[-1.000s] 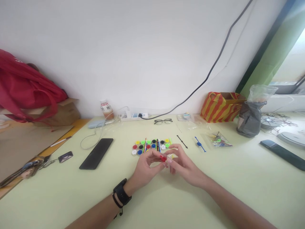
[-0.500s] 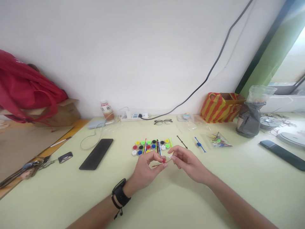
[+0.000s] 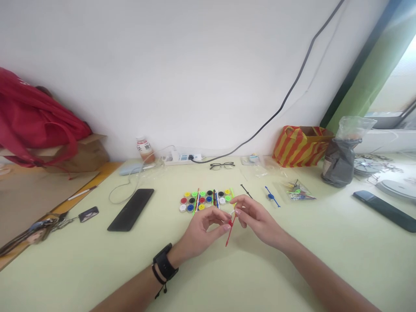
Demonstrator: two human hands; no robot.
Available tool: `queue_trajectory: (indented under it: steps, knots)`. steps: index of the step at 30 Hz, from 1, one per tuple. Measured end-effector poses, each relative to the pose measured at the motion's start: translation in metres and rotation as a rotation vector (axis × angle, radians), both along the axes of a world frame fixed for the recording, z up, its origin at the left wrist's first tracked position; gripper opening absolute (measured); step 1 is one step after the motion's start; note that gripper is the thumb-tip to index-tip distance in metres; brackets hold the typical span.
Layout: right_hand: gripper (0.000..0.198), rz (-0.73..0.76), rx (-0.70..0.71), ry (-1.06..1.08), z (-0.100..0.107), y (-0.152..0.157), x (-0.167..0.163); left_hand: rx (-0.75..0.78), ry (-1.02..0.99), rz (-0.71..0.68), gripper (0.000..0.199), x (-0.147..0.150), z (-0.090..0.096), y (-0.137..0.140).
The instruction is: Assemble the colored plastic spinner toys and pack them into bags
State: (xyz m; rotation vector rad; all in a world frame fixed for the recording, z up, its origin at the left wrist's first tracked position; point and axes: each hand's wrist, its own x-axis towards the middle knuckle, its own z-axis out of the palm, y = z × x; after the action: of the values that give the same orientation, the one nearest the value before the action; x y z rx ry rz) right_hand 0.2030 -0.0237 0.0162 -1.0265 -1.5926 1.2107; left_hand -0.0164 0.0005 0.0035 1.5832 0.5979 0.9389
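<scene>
Between my hands is a red arrow spinner, its long pointer slanting down toward me. My left hand pinches it near its small red hub, thumb below and fingers above. At the pointer's upper end, my right hand has thumb and forefinger closed on it; a bit of white or clear material shows by those fingertips. Just beyond my hands sit rows of coloured round discs, with several thin arrow pointers lying across them. To the right lie a black arrow pointer and a blue arrow spinner.
A clear bag of small coloured parts lies at right. Glasses and a power strip are by the wall. A black phone lies left; a dark elongated case is far right. A striped bag stands behind.
The red pointer has turned from nearly level to steeply slanted, with one end now pointing down toward me. Both hands stay close together, the left one shifted slightly right.
</scene>
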Motion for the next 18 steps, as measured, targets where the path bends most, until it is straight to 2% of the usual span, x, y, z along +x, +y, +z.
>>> queue_trajectory:
  steps: [3, 5, 8, 13, 16, 18]
  knots:
    - [0.034, -0.123, 0.112, -0.047, 0.000, 0.000, 0.000, -0.048, -0.022, 0.043, 0.021, 0.000, -0.002, 0.003]
    - [0.029, -0.203, 0.235, -0.129, 0.000, 0.000, 0.002, -0.088, -0.037, 0.088, 0.023, 0.000, -0.003, 0.006]
    - [0.022, -0.200, 0.329, -0.208, -0.001, -0.003, 0.004, -0.140, -0.061, 0.138, 0.026, -0.001, -0.004, 0.009]
    - [0.047, -0.158, 0.300, -0.080, -0.005, -0.007, -0.003, -0.154, -0.050, 0.162, 0.026, -0.002, -0.006, 0.011]
    - [0.026, -0.106, 0.203, -0.096, -0.006, -0.006, -0.003, -0.144, -0.050, 0.176, 0.025, -0.002, -0.005, 0.011]
    - [0.050, 0.004, 0.125, -0.141, -0.004, -0.004, 0.001, -0.142, -0.052, 0.181, 0.025, -0.001, -0.004, 0.011]
